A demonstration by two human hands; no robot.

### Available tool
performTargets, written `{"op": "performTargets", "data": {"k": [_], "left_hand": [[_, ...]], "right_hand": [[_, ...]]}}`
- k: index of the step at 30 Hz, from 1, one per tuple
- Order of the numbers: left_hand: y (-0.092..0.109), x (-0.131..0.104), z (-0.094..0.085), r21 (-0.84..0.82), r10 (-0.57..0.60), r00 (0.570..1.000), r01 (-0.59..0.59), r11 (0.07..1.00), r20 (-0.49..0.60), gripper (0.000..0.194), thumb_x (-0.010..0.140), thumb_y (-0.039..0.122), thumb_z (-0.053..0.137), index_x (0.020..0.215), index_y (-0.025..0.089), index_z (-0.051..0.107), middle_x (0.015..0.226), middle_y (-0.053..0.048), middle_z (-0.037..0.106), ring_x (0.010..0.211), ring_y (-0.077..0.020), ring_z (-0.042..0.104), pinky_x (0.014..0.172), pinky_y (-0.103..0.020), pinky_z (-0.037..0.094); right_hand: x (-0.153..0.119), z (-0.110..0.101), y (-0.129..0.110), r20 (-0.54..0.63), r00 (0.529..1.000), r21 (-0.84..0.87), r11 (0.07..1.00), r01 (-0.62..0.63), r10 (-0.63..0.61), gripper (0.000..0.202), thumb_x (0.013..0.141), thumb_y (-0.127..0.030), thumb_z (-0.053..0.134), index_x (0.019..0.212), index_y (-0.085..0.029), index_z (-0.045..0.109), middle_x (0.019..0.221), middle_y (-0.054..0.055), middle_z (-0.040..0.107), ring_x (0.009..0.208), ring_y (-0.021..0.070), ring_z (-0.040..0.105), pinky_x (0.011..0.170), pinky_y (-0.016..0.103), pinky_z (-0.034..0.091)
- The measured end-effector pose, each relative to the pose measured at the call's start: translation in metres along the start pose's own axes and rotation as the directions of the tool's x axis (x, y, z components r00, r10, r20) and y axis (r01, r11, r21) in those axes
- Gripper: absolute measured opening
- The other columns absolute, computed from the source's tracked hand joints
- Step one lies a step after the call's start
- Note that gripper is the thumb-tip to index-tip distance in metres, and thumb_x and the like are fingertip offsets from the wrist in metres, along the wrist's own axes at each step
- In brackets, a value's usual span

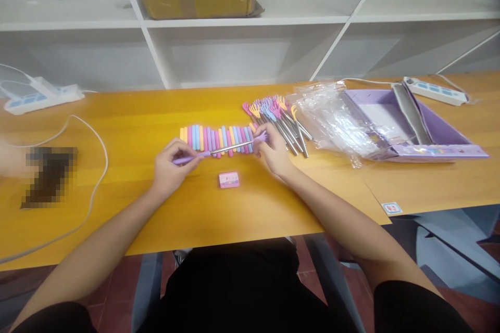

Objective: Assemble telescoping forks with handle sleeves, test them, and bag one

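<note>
In the head view, the only one here, a back scratcher (224, 149) with a purple handle, a metal rod and a lilac hand-shaped head lies between the person's two hands, its long axis running crosswise in front of the body, with the head end on the right a little farther off than the handle end. The left hand (171, 166) pinches the handle between thumb and fingers; the right hand (275, 153) has its fingers bent in and grips at the head end, just where the rod meets the lilac part. The rod passes across the near ends of a row of coloured sticks (201, 138), whose own axes point away from the person, so the two directions cross nearly at right angles; whether the rod touches them or is held above cannot be told. A heap of similar scratchers (287, 127) lies just beyond the right hand, which is clearly the nearer one to it, while the left hand is beside the left end of the row. A small pink packet (228, 180) rests on the table (234, 213) on the near side of the rod, between the hands and touched by neither.
</note>
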State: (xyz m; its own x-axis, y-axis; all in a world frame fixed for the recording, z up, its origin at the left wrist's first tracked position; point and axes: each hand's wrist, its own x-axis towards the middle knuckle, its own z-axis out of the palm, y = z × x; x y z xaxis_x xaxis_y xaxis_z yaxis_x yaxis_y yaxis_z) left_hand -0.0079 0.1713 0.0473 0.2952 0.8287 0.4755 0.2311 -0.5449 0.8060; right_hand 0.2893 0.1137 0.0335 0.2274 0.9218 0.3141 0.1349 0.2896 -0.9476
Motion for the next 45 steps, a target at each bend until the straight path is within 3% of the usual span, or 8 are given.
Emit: {"op": "performTargets", "data": {"k": [5,12,21,31,41,45], "left_hand": [[0.000,-0.001,0.001,-0.010,0.010,1.000,-0.010,1.000,-0.009,0.023,0.085,0.039,0.091,0.081,0.024,0.075,0.087,-0.003,0.067,0.078,-0.0183,0.060,0.067,-0.033,0.046],[0.003,-0.005,0.004,-0.002,0.015,1.000,-0.015,1.000,0.005,0.022,0.086,0.037,0.091,0.082,0.024,0.074,0.088,-0.003,0.067,0.082,-0.0189,0.064,0.072,-0.033,0.051],[-0.002,-0.009,0.007,-0.019,0.088,0.996,-0.087,0.996,0.032,0.022,0.087,0.035,0.092,0.082,0.022,0.074,0.088,-0.003,0.068,0.081,-0.0171,0.064,0.069,-0.030,0.054],[-0.005,-0.014,0.011,-0.032,0.143,0.990,-0.143,0.989,0.016,0.019,0.087,0.030,0.092,0.083,0.022,0.075,0.088,-0.002,0.068,0.079,-0.0149,0.065,0.067,-0.028,0.055],[-0.005,-0.015,0.013,-0.039,0.182,0.983,-0.182,0.983,-0.001,0.016,0.085,0.027,0.094,0.081,0.022,0.078,0.085,-0.001,0.067,0.075,-0.0136,0.064,0.062,-0.025,0.053],[-0.006,-0.016,0.015,-0.054,0.192,0.981,-0.192,0.980,-0.006,0.015,0.085,0.026,0.094,0.082,0.022,0.079,0.087,-0.002,0.067,0.076,-0.0140,0.065,0.063,-0.026,0.054]], "right_hand": [[-0.003,0.004,0.000,0.007,1.000,-0.024,1.000,0.011,-0.011,0.015,0.086,-0.020,0.060,0.097,-0.026,0.054,0.070,-0.007,0.055,0.051,0.0110,0.048,0.055,0.028,0.039],[-0.009,0.010,0.000,0.030,0.999,-0.115,0.993,0.042,-0.039,0.018,0.086,-0.025,0.068,0.099,-0.026,0.056,0.082,-0.001,0.056,0.068,0.0159,0.049,0.061,0.028,0.038],[-0.014,0.020,0.004,0.052,0.987,-0.237,0.958,0.163,-0.155,0.022,0.084,-0.031,0.068,0.098,-0.024,0.053,0.085,-0.001,0.055,0.071,0.0169,0.048,0.067,0.031,0.038],[-0.019,0.027,0.008,0.037,0.978,-0.287,0.936,0.205,-0.203,0.020,0.083,-0.030,0.062,0.100,-0.023,0.053,0.092,0.001,0.058,0.075,0.0171,0.051,0.069,0.032,0.041],[-0.024,0.032,0.005,0.060,0.983,-0.275,0.944,0.184,-0.174,0.021,0.084,-0.028,0.061,0.102,-0.024,0.052,0.093,0.003,0.058,0.074,0.0177,0.051,0.068,0.033,0.043],[-0.027,0.034,0.002,0.090,0.992,-0.240,0.965,0.104,-0.085,0.022,0.086,-0.026,0.063,0.104,-0.024,0.050,0.093,0.003,0.058,0.073,0.0174,0.052,0.066,0.032,0.045]]}}
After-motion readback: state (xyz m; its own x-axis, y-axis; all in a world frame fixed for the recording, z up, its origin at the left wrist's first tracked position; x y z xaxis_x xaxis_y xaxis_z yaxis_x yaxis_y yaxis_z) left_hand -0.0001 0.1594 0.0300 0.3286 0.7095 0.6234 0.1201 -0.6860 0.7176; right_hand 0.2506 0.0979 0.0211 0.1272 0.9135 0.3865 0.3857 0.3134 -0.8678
